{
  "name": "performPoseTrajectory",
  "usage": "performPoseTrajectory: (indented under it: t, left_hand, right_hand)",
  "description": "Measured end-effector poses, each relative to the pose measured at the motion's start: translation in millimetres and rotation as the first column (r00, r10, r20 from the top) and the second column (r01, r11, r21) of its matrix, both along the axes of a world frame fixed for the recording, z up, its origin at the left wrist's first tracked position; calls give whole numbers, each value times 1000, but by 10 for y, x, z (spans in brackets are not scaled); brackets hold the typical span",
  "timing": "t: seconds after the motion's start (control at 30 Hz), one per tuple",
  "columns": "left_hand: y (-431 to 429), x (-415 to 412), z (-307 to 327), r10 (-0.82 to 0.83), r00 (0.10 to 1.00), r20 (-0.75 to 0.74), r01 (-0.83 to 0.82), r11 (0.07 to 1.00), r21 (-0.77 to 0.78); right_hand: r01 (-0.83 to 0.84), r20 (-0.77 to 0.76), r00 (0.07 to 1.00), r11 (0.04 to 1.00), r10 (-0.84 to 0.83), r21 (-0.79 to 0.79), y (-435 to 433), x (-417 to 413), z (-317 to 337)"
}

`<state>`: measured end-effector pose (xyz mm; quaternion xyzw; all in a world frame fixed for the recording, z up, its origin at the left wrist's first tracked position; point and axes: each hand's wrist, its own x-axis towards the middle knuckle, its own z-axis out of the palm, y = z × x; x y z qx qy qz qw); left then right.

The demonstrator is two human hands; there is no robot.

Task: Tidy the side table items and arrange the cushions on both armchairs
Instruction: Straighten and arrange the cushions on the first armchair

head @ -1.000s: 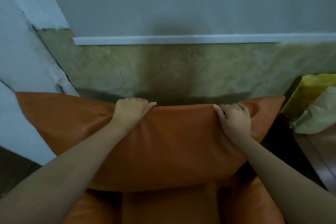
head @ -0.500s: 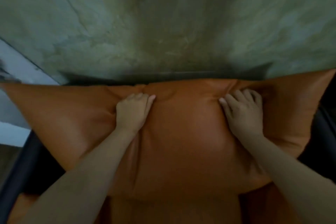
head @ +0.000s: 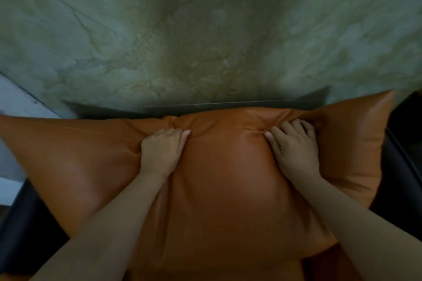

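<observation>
**Gripping the orange cushion near its top edge**

Your cushion (head: pixel 228 189) lies broad across the view, with its long axis running left to right and its top seam turned towards the wall. Its upper corners reach out past both of your forearms, the right one sticking up a little higher than the left. The smooth, leather-like cover bulges between your wrists.

Your left hand (head: pixel 163 153) sits left of centre just below the seam, fingers curled down into the cover and thumb lying along it, with folds gathered under the knuckles. Your right hand (head: pixel 294 150) mirrors it right of centre, fingers bent and dug in, so the material puckers towards them. Both have hold of the cushion and nothing else.

The cushion rests in the armchair (head: pixel 25 230), whose dark sides show at either edge, with more orange upholstery below. Behind it rises a greenish, marble-veined wall (head: pixel 205 29), close to the seam. A white panel (head: pixel 13 102) meets it at far left.
</observation>
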<state>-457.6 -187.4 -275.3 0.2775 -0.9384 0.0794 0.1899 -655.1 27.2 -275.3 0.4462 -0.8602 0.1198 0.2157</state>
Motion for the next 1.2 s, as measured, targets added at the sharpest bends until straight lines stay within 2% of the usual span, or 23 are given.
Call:
performPoseTrajectory:
  t: [0.1,0.27,0.37,0.5,0.6,0.67,0.7,0.77,0.83,0.93,1.2]
  left_hand:
    - [90,68,38,18,1000,19,-18,1000,-9]
    - [288,320,140,30,998,49,-33,997,70]
    - [333,467,335,-1,1000,4,0,993,119]
    - [259,459,877,-31,996,-79,31,999,-10]
    - [242,330,1140,46,990,-137,-53,997,-52]
    - [241,224,1168,117,992,-52,-114,992,55]
    - [243,189,1133,95,995,24,-97,988,120]
    - [303,196,1033,-39,988,146,4,974,228]
    - [448,291,941,-125,956,266,49,961,274]
    - [567,453,837,-144,929,341,61,968,242]
    - [474,382,671,-117,952,282,81,987,135]
  right_hand:
    - [-1,20,1000,1000,1,29,66,65,20]
    - [-7,37,999,998,4,58,268,255,82]
    - [15,65,998,1000,-15,-1,422,339,308]
    - [28,35,999,994,-24,-103,594,319,859]
    - [78,-13,997,991,-80,-111,509,211,1102]
    - [138,14,990,990,-138,-36,402,152,1100]
    - [157,70,984,986,-161,63,368,156,1065]
    - [175,216,945,940,-244,293,334,241,958]
    - [163,263,923,904,-282,396,377,350,827]
    - [160,225,942,925,-247,343,480,465,773]
    - [143,133,978,982,-159,121,443,397,609]
